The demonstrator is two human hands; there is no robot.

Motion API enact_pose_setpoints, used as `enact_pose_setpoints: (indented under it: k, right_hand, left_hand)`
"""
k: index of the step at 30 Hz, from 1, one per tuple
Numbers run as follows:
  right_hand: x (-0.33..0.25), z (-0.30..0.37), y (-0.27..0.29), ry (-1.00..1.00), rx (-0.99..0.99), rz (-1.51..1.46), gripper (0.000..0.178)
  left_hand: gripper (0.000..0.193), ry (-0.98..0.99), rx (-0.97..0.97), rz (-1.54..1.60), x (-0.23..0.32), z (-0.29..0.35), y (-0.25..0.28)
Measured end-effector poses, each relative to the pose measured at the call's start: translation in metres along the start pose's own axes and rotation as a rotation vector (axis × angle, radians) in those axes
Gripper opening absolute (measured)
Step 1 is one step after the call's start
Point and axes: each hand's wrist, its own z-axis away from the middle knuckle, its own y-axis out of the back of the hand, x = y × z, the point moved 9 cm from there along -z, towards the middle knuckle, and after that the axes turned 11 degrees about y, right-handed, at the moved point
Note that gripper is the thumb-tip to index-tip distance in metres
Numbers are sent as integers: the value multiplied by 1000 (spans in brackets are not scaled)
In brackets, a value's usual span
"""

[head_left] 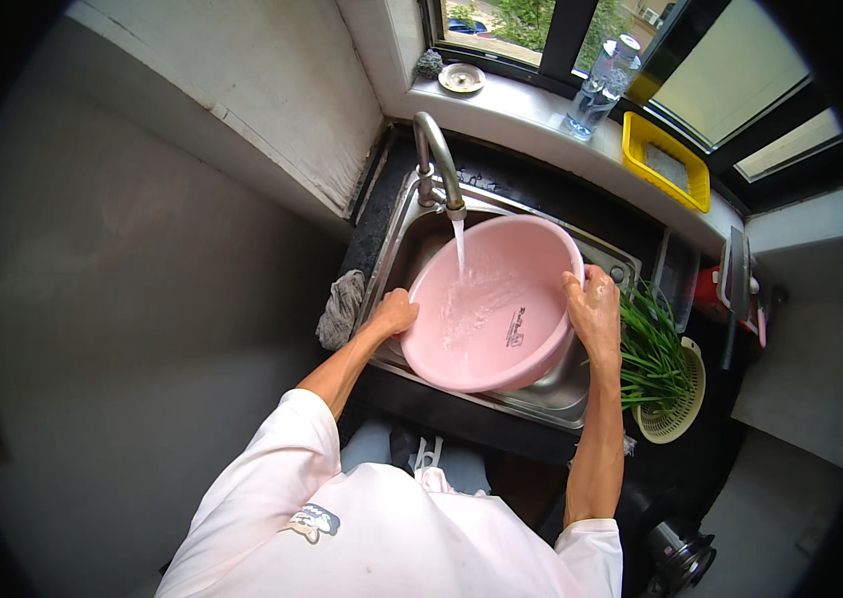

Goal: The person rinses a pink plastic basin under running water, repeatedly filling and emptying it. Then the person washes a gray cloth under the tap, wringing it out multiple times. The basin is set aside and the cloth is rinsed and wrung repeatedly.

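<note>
A large pink basin is held tilted over the metal sink, its left side lower than its right. Water runs from the curved faucet into it and splashes across the bottom. My left hand is closed on the basin's left rim. On the opposite side my right hand grips the right rim, thumb at the edge and the other fingers partly hidden. Just right of that hand lie long green leafy stalks in a cream strainer basket.
A grey rag lies at the sink's left edge. On the windowsill stand a clear bottle, a yellow plastic basket and a small dish. A wall closes off the left. A dark pot is at lower right.
</note>
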Motion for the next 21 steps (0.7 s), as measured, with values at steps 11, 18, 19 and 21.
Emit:
enact_pose_setpoints:
  k: [11,18,19,21]
  right_hand:
    - [77,67,-32,-130,30,70,27]
    - [150,116,-134,-384,-147,-296,36]
    - [151,122,-135,-424,-147,-408,41]
    - [148,125,-114,-421,-115,-349,42]
  left_hand:
    - [26,-447,334,428,10,90,77]
    - [29,-518,309,295,90,143,150]
    - [29,-476,269,336,92,137,151]
    - [29,-420,140,458,91,116,144]
